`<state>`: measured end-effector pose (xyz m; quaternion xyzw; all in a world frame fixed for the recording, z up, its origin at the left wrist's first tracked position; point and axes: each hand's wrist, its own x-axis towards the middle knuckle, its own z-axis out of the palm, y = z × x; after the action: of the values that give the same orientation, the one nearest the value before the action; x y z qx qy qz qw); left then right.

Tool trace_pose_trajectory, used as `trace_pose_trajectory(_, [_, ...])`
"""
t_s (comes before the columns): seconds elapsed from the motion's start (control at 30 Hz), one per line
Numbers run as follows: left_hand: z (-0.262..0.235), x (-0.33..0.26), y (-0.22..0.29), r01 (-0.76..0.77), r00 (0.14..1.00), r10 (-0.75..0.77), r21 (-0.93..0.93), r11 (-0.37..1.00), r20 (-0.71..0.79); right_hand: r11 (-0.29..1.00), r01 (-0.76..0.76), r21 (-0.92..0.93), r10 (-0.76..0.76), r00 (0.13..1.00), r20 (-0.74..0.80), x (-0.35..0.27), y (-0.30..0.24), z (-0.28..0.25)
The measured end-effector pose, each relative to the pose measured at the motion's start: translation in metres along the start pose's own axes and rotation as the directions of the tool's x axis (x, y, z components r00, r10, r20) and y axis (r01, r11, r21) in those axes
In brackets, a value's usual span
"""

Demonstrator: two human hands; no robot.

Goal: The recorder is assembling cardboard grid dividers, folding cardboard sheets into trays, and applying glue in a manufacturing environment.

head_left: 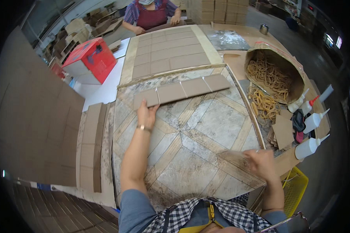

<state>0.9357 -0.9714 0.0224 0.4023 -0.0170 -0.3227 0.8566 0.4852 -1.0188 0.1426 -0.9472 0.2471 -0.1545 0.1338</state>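
Note:
A long brown cardboard strip (182,91) lies slantwise across the far part of the patterned board (182,155). White lines run across it at intervals. My left hand (146,115) grips its left end, with fingers at the near edge. My right hand (261,165) is over the right near corner of the board, apart from the strip. Its fingers look curled but are smeared by motion, and whether they hold anything is unclear.
Beyond the board lies a panel of cardboard strips (171,48), with a person (153,13) behind it. Right are a sack of rubber bands (272,68), squeeze bottles (306,148) and cardboard pieces (282,132). Left are a red box (101,58) and stacked strips (90,147).

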Motion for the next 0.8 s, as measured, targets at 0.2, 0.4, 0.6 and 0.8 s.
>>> trace_pose_trajectory(0.2, [-0.096, -0.233, 0.059, 0.113, 0.988, -0.106, 0.059, 0.992, -0.116, 0.979, 0.14, 0.146, -0.111, 0.976, -0.189, 0.031, -0.015, -0.017])
trace_pose_trajectory(0.4, [-0.138, -0.413, 0.05, 0.001, 0.917, 0.077, 0.194, 0.981, -0.391, 0.877, 0.443, 0.189, -0.449, 0.893, -0.009, 0.067, -0.082, 0.028])
trace_pose_trajectory(0.6, [-0.151, -0.428, 0.004, -0.052, 0.915, 0.109, 0.156, 0.986, -0.388, 0.701, 0.678, 0.222, -0.709, 0.696, 0.113, 0.06, -0.151, 0.08])
trace_pose_trajectory(0.8, [-0.147, -0.419, 0.005, -0.051, 0.917, 0.108, 0.156, 0.986, -0.384, 0.642, 0.746, 0.178, -0.766, 0.632, 0.114, 0.045, -0.188, 0.11])
